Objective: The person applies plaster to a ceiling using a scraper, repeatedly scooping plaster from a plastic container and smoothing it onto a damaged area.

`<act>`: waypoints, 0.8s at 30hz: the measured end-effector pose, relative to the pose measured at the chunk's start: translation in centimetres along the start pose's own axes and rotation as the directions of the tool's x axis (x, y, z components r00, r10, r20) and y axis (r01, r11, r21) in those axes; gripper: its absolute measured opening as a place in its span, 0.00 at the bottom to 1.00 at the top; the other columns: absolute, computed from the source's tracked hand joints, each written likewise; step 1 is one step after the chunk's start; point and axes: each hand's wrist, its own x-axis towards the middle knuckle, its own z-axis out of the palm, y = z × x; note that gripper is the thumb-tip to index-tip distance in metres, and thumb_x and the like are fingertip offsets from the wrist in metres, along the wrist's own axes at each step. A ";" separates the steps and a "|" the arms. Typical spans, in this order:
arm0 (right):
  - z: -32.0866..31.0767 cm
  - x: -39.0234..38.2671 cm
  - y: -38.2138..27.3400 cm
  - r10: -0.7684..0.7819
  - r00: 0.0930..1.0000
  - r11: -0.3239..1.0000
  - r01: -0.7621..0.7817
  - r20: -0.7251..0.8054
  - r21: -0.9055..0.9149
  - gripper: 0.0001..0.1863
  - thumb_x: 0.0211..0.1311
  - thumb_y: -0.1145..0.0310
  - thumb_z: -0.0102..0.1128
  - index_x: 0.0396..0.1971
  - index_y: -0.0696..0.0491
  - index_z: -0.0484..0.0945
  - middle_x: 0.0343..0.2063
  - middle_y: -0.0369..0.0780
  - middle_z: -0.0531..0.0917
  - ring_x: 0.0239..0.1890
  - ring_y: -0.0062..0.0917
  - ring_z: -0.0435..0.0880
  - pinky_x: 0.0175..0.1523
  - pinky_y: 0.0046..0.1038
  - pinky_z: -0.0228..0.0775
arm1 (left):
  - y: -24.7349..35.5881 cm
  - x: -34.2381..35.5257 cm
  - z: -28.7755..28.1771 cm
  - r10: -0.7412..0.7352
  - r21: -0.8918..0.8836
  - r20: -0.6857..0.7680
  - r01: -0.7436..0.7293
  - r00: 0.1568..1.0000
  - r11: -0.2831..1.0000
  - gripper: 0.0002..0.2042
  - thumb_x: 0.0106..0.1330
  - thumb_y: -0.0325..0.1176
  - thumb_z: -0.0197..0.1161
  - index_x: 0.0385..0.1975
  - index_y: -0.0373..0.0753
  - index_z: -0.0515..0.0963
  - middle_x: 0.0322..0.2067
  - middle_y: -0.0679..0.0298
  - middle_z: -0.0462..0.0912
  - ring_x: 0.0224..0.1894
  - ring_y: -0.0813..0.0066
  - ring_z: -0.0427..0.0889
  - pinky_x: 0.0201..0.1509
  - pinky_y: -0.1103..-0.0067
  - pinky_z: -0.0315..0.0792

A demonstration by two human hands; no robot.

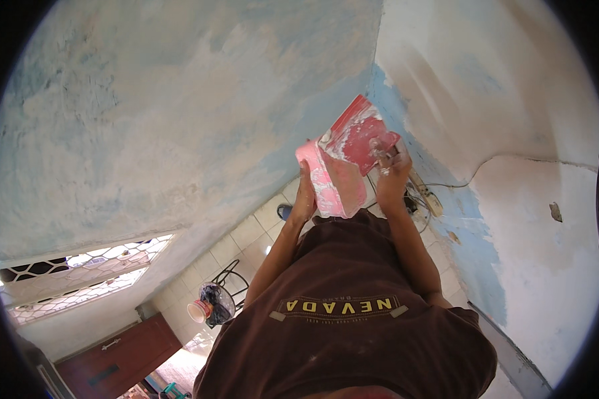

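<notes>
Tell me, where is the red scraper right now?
In the head view, the red scraper is up in the right hand, just right of centre, its blade against the pink board held by the left hand.

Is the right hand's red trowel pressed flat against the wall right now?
No: the right hand holds the red trowel off the wall, over the pink putty board in the left hand.
</notes>
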 end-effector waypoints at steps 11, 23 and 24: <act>3.2 -2.1 -4.3 -0.498 0.710 0.559 0.702 0.498 -0.442 0.07 0.71 0.69 0.58 0.40 0.57 0.77 0.29 0.45 0.83 0.28 0.37 0.82 0.34 0.34 0.73 | 2.0 0.3 0.0 0.248 -0.428 0.004 -0.223 0.969 0.876 0.39 0.74 0.69 0.34 0.71 0.44 0.61 0.63 0.60 0.73 0.64 0.61 0.74 0.67 0.63 0.72; 3.7 -2.1 -6.3 -0.235 0.835 0.526 0.540 0.498 -0.657 0.16 0.63 0.68 0.62 0.49 0.57 0.77 0.27 0.47 0.84 0.23 0.41 0.84 0.28 0.40 0.74 | 3.1 -0.6 2.3 0.277 -0.444 -0.070 -0.279 0.958 0.851 0.35 0.75 0.65 0.42 0.70 0.42 0.62 0.62 0.59 0.73 0.61 0.63 0.77 0.63 0.65 0.75; 3.7 -2.1 -5.4 -0.192 0.826 0.440 0.555 0.530 -0.705 0.17 0.63 0.68 0.62 0.50 0.57 0.77 0.27 0.47 0.85 0.23 0.40 0.85 0.28 0.40 0.75 | 3.0 -0.5 2.3 0.285 -0.433 -0.056 -0.281 0.957 0.857 0.35 0.75 0.64 0.41 0.70 0.43 0.62 0.62 0.59 0.73 0.61 0.63 0.77 0.64 0.65 0.75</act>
